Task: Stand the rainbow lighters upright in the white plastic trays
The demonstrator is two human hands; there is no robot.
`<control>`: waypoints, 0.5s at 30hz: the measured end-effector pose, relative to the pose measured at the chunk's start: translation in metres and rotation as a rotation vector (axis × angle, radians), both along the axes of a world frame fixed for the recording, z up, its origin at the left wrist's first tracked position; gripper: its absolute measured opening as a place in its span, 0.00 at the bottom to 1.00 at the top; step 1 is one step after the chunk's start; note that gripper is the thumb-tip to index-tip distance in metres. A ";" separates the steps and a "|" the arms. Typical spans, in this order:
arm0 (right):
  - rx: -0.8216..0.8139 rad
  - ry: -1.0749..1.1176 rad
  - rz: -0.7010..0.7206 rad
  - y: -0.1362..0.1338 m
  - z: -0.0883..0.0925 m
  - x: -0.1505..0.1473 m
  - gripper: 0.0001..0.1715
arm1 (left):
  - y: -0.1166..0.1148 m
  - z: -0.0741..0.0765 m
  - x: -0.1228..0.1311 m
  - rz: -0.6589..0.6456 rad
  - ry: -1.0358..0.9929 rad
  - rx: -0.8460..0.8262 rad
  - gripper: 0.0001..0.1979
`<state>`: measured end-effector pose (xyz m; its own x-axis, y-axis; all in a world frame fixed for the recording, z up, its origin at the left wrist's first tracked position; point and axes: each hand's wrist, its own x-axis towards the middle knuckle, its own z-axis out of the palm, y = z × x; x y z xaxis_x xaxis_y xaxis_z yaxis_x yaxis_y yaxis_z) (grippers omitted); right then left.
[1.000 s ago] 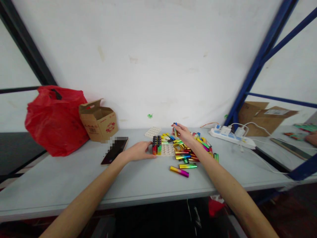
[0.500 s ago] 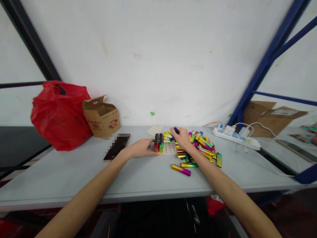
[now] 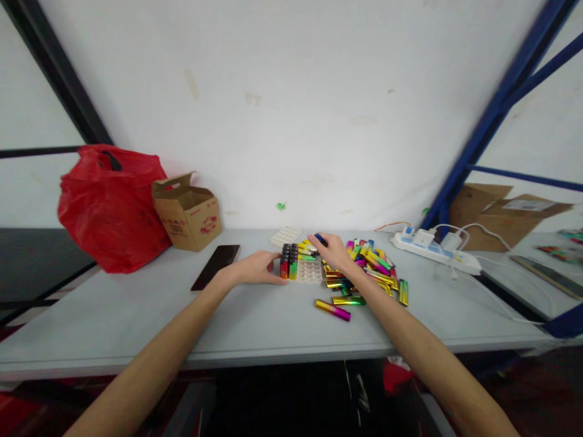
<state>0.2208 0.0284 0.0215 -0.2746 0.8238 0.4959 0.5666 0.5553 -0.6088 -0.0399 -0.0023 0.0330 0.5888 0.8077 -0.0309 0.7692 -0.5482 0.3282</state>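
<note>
phone (image 3: 216, 267) lies left of centre; then our left hand (image 3: 255, 269), thumb and fingers apart, curves round the left of the standing lighters (image 3: 289, 261) at mid-frame. next, the white tray (image 3: 310, 271) shows bare cells. at its upper right, our right hand (image 3: 334, 250) pinches a blue-ended lighter (image 3: 321, 240), turned since a second ago so mostly its end shows; the standing rows look unchanged, so we judge it unplaced. loose lighters (image 3: 380, 277) pile right of centre.

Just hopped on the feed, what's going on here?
A person's left hand rests at the left side of a white tray, where two rows of lighters stand upright. The right hand grips another lighter, mostly hidden. The tray's right part is unfilled. More lie in a loose pile to the right.
</note>
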 end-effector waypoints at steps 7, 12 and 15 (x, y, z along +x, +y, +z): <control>-0.011 -0.002 -0.074 0.004 -0.002 0.001 0.23 | -0.002 0.002 0.000 0.018 0.017 -0.016 0.33; -0.114 -0.023 0.121 0.001 0.003 0.005 0.23 | -0.002 0.001 0.000 0.016 0.010 -0.012 0.34; -0.030 -0.134 0.194 -0.002 0.007 0.007 0.25 | -0.003 0.002 0.000 0.015 -0.004 -0.019 0.34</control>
